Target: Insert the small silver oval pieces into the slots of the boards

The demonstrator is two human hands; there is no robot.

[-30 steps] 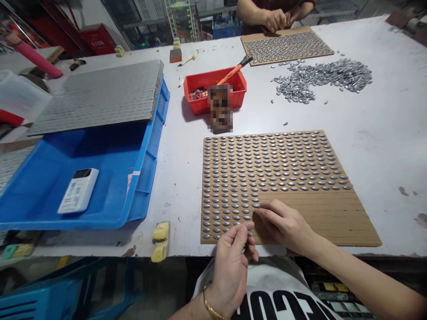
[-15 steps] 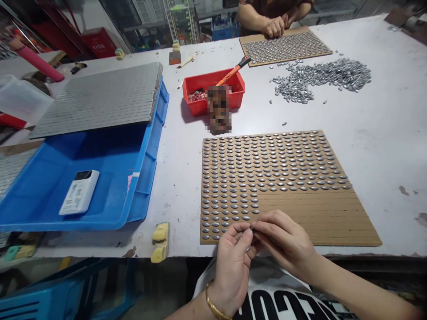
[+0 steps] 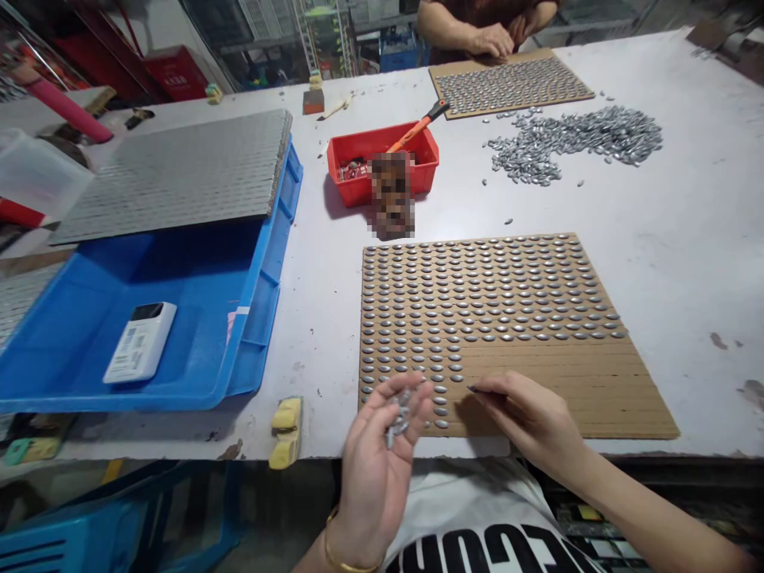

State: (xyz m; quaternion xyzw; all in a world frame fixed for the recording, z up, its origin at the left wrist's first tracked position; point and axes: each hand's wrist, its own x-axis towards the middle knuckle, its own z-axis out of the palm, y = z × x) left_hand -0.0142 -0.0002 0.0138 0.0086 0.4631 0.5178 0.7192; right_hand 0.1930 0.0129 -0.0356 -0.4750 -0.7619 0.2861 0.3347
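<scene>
My left hand [image 3: 377, 465], palm up and fingers curled, cups several small silver oval pieces [image 3: 401, 414] over the near left part of a cardboard sheet. Between the fingertips of my right hand [image 3: 534, 418] is a single silver oval piece [image 3: 472, 389], held just above the cardboard. The cardboard sheet [image 3: 573, 390] carries rows of the same pointed ovals across its far part and down its left side. Its near right part is bare, with dark lines running across. My left hand hides some of the lower left rows.
A red bin [image 3: 382, 143] with an orange-handled tool [image 3: 418, 127] stands beyond the sheet. Loose silver pieces [image 3: 585, 135] lie heaped at the far right. A blue tray [image 3: 251, 350] holds a white device [image 3: 142, 342]. Across the table, a person's hands [image 3: 493, 40] rest at another filled sheet [image 3: 513, 83].
My hands have separated. The left moved left and turned its palm up, showing the pieces in it; the right moved slightly right, pinching one piece. The co-worker's hands shifted slightly.
</scene>
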